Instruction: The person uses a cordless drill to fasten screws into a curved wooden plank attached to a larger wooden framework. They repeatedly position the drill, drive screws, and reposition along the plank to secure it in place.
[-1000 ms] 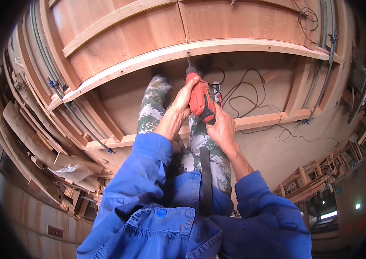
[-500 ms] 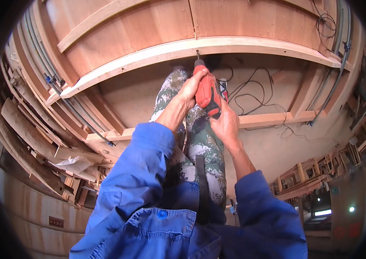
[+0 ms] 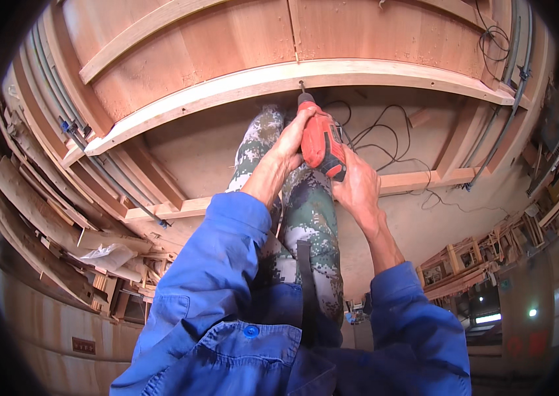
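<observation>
Red drill (image 3: 315, 146), side marking too sm. to read; bit (image 3: 302, 86) at hole in pale beam (image 3: 226, 87). L hand (image 3: 287, 148) curled round drill front, R hand (image 3: 360, 187) closed round rear, fingers part hidden. Plastic bag (image 3: 109, 256) w/ timber (image 3: 116, 243), contents unclear.

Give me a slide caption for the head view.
Left hand and right hand grip a red drill, bit at a wooden rail.

The drill (image 3: 319, 142) at upper centre is red and black. The jacket (image 3: 210, 264) at the bottom is blue; mid-frame, the trousers (image 3: 309, 214) show green, white and dark pixel camouflage.
</observation>
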`<state>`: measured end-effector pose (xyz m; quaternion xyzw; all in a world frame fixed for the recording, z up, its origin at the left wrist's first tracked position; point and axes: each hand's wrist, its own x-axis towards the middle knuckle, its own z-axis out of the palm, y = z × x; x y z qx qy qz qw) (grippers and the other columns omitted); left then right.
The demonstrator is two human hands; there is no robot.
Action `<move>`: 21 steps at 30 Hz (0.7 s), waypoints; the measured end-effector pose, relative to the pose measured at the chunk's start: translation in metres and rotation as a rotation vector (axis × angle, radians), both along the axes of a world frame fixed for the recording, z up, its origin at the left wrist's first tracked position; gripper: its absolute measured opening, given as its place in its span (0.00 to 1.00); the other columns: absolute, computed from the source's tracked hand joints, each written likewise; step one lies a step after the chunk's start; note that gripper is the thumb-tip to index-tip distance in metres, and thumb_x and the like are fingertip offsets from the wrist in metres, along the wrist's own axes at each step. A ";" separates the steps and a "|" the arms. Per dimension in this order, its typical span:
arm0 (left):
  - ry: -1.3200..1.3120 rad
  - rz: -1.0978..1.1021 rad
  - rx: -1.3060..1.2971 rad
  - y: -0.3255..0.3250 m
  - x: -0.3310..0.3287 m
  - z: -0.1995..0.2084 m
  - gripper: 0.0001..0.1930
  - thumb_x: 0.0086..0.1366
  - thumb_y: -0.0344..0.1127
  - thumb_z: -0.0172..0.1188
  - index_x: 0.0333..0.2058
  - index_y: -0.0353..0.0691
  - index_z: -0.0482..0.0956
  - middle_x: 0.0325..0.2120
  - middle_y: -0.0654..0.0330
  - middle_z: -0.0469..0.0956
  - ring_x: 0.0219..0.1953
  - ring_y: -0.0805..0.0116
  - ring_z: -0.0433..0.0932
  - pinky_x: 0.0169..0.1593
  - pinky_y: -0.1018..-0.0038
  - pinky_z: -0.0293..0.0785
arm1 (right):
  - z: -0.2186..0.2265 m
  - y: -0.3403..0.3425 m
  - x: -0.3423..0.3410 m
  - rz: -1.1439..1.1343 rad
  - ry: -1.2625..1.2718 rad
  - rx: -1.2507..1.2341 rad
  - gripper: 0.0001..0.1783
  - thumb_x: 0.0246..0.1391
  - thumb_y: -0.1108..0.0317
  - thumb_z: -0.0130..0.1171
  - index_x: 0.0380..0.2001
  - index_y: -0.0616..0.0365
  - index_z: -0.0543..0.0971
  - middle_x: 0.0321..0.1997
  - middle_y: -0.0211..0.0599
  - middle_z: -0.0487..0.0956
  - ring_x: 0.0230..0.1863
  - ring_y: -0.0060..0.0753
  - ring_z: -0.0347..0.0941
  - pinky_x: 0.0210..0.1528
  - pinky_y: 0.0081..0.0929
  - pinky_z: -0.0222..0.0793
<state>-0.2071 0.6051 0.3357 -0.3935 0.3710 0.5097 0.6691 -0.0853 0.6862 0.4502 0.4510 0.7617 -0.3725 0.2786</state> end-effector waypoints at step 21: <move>0.403 -0.139 -0.270 0.003 0.025 0.056 0.22 0.68 0.38 0.56 0.55 0.31 0.69 0.44 0.53 0.78 0.42 0.69 0.80 0.45 0.73 0.77 | 0.000 0.038 -0.015 0.604 0.005 0.052 0.36 0.34 0.77 0.62 0.55 0.63 0.71 0.41 0.48 0.79 0.44 0.52 0.76 0.46 0.45 0.74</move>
